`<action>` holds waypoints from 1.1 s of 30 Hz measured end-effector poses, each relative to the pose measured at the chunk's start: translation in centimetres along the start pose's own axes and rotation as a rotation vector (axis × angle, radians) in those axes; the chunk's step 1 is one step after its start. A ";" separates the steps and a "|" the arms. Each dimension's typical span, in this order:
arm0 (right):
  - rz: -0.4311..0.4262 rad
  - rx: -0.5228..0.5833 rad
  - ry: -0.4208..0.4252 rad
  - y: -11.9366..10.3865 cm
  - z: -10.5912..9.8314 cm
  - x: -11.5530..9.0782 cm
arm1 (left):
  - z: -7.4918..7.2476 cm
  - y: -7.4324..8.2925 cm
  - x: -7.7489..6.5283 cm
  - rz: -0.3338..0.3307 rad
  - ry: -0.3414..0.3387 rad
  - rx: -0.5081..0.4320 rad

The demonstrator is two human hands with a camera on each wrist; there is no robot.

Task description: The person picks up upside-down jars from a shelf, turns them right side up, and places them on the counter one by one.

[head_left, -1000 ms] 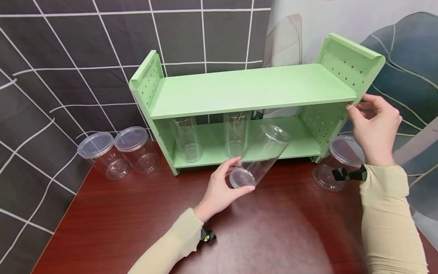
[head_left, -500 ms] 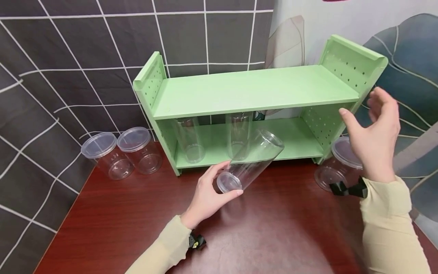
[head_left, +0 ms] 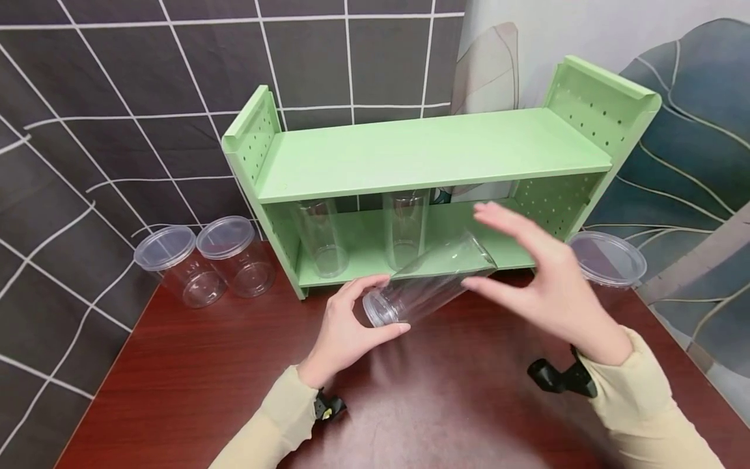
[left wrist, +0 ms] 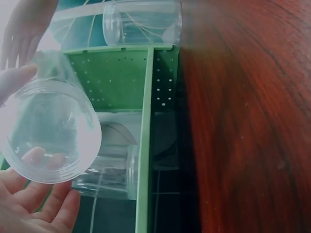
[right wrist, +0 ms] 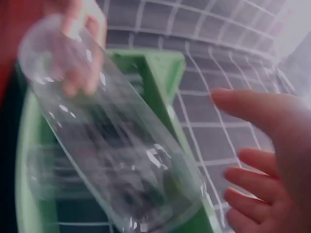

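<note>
A tall clear plastic jar point(head_left: 436, 280) is held tilted over the table in front of the shelf. My left hand point(head_left: 346, 326) grips it around its ringed end, which points down and left; thumb and fingers lie on opposite sides. That round end faces the left wrist camera, where the jar point(left wrist: 51, 128) overlaps the shelf. My right hand point(head_left: 551, 293) has its thumb and fingers spread near the jar's other end. A gap shows between the right hand point(right wrist: 260, 160) and the jar point(right wrist: 116, 131) in the right wrist view.
A green two-tier shelf point(head_left: 436, 153) stands at the back of the dark red table point(head_left: 469, 417). Two tall clear jars, a left one point(head_left: 322, 241) and a right one point(head_left: 405, 231), stand on its lower tier. Wide lidded jars point(head_left: 225, 238) are at left; another point(head_left: 609, 258) is at right.
My right hand has left the shelf's right side and moved left to the jar. My left hand has shifted slightly left, and the jar lies closer to horizontal.
</note>
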State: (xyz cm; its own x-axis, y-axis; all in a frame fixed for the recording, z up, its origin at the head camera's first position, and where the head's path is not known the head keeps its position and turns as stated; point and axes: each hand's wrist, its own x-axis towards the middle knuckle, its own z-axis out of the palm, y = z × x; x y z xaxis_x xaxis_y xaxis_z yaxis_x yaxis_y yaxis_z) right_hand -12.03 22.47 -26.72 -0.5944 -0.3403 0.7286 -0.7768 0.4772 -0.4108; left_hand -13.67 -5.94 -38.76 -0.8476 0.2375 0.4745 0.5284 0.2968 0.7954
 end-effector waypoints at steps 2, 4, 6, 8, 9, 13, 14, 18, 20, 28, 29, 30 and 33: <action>-0.038 -0.030 -0.114 0.7 1.0 -0.5 | -0.2 0.1 0.1 0.006 0.004 0.021; -0.056 -0.052 -0.199 1.5 1.9 -1.1 | -0.3 0.1 0.1 0.020 0.007 0.048; -0.054 -0.072 -0.265 2.1 2.6 -1.5 | -0.5 0.2 0.2 0.040 0.011 0.081; -0.041 -0.097 -0.314 2.6 3.1 -1.9 | -0.7 0.4 0.3 0.062 0.013 0.108; -0.030 -0.111 -0.335 2.8 3.3 -2.0 | -0.8 0.5 0.3 0.073 0.011 0.121; 0.023 -0.178 -0.405 3.3 3.9 -2.6 | -1.1 1.1 0.3 0.113 0.004 0.155; 0.040 -0.192 -0.418 3.3 4.0 -2.7 | -1.2 1.2 0.3 0.121 0.001 0.158; 0.093 -0.235 -0.462 3.6 4.6 -3.2 | -1.3 1.5 0.4 0.154 -0.009 0.158; 0.105 -0.249 -0.483 3.8 5.0 -3.3 | -1.3 1.6 0.4 0.186 -0.017 0.157; 0.109 -0.246 -0.547 4.1 6.2 -4.1 | -0.8 2.6 0.2 0.376 -0.059 0.216; 0.107 -0.246 -0.543 4.2 6.3 -4.2 | -0.8 2.7 0.2 0.395 -0.061 0.216; 0.106 -0.245 -0.536 4.2 6.4 -4.3 | -0.8 2.8 0.2 0.413 -0.062 0.216; 0.121 -0.230 -0.513 4.2 6.7 -4.4 | -0.7 3.0 0.3 0.456 -0.057 0.199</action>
State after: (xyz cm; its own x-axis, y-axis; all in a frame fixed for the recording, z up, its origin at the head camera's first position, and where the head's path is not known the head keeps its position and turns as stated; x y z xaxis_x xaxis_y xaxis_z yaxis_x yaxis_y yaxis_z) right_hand -14.07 20.56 -35.33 -0.7460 -0.5939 0.3013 -0.6655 0.6820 -0.3033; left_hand -12.43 -5.65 -35.98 -0.5270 0.4325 0.7316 0.8483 0.3201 0.4218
